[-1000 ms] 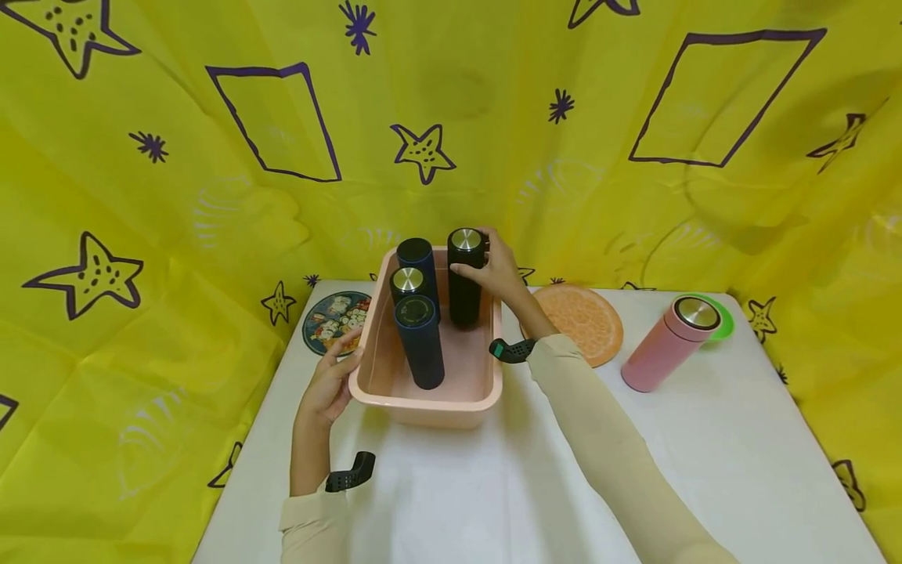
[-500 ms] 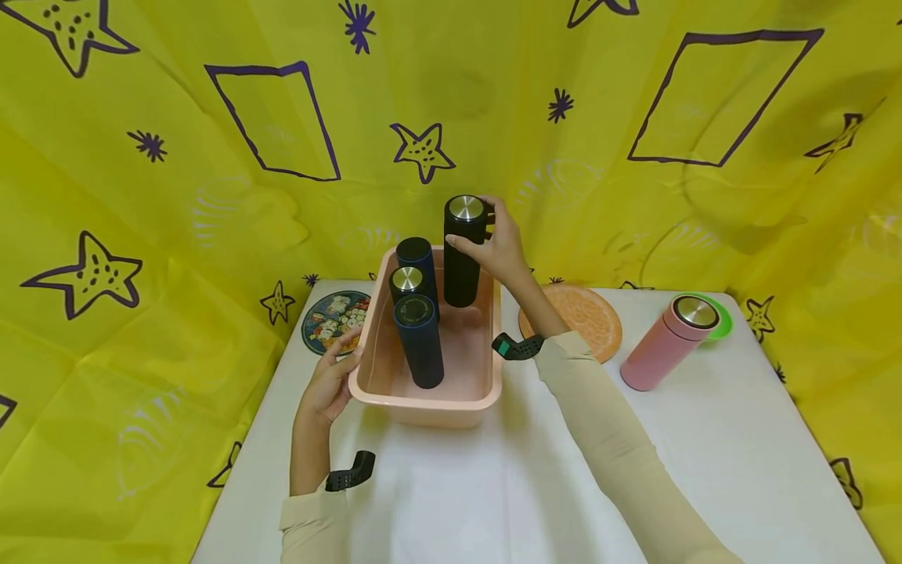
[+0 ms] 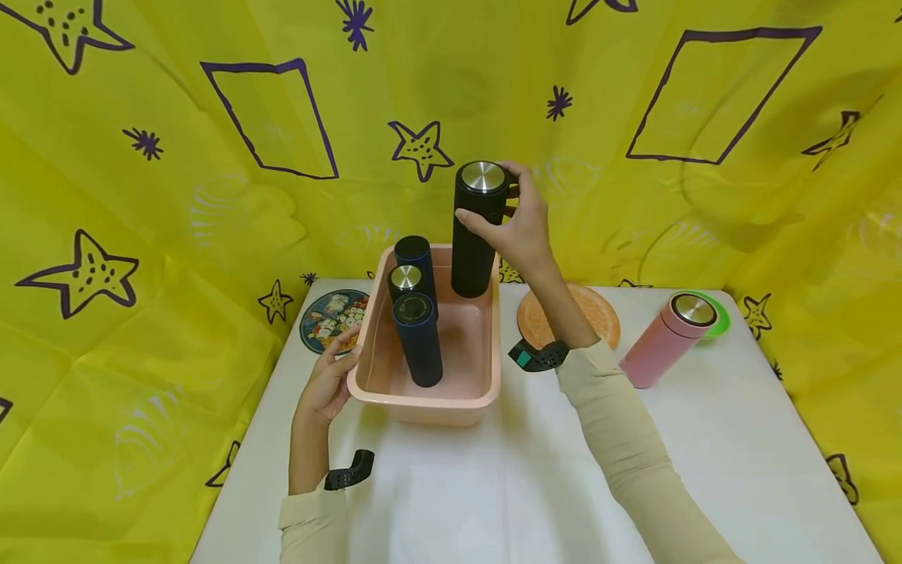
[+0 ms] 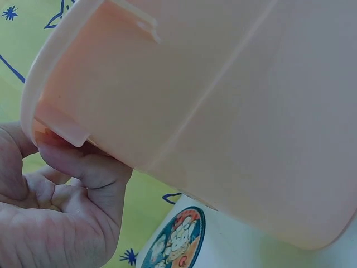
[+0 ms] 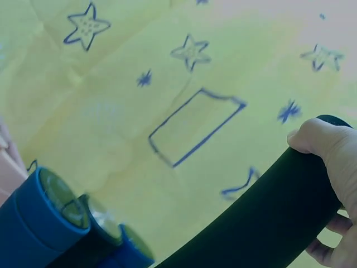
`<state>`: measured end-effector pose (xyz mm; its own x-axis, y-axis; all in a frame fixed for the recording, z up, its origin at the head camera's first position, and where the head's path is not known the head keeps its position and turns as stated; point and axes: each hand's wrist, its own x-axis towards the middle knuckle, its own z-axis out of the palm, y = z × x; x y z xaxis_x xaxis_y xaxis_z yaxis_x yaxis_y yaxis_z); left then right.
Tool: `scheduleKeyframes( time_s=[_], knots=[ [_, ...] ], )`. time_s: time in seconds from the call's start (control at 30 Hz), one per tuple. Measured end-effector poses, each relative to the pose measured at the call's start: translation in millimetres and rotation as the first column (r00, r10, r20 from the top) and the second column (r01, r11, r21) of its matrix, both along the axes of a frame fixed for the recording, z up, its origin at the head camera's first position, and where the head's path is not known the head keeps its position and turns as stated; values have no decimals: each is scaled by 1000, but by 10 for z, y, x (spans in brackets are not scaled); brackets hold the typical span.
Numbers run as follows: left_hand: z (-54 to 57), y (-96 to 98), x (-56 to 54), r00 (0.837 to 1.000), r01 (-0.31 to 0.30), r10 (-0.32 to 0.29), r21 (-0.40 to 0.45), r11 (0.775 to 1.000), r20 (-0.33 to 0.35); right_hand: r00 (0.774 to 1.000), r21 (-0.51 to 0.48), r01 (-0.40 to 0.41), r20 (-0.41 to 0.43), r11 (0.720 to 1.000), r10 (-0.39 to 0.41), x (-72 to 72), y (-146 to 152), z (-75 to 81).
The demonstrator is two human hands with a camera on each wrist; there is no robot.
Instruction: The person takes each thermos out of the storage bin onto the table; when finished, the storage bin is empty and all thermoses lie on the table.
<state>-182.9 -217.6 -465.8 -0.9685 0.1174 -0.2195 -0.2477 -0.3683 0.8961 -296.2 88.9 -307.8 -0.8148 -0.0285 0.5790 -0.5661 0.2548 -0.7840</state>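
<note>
In the head view, we are seeing the left hand (image 3: 333, 381) gripping the near part of the left rim of a pink tub (image 3: 433, 406), its fingers bending closely round the edge. The right hand (image 3: 523, 235) is closing its thumb and fingers round the upper part of a black bottle (image 3: 474, 251), which is standing upright over the tub's far right corner, its base probably hanging clear of the tub's floor. We are judging the handling as midway: the bottle is being held, with its release not yet done. Inside the tub's left side, a front navy bottle (image 3: 420, 345), a silver-lidded bottle (image 3: 406, 280) and a rear navy bottle (image 3: 414, 252) are standing in a tight row. Right of the tub, a pink bottle (image 3: 662, 345) is partly hiding a green plate (image 3: 722, 319), and the right forearm is crossing an orange mat (image 3: 595, 313). A patterned mat (image 3: 334, 321) is lying to the tub's left.

In the left wrist view, we are seeing the tub's outer wall blocking its contents.

In the right wrist view, we are seeing the thumb pressing near the black bottle's top, the tub's three bottles crowding opposite.
</note>
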Motion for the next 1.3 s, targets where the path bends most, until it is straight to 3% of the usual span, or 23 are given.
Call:
scheduleKeyframes(
  time_s=[0.27,0.53,0.8,1.3],
  knots=[
    [2,1,0,1000,2,-2,3,1000,-11,997,-56,49,-57,997,-52,302,215,202],
    [20,5,1,1000,-1,1,-6,1000,27,987,-65,135,-79,989,-140,596,478,200],
    [18,21,1,1000,-7,8,-8,1000,25,972,-61,215,-80,975,-220,858,709,48],
    [23,15,9,1000,-8,8,-1,1000,12,960,-68,265,-74,962,-270,1321,1229,-385]
  ],
)
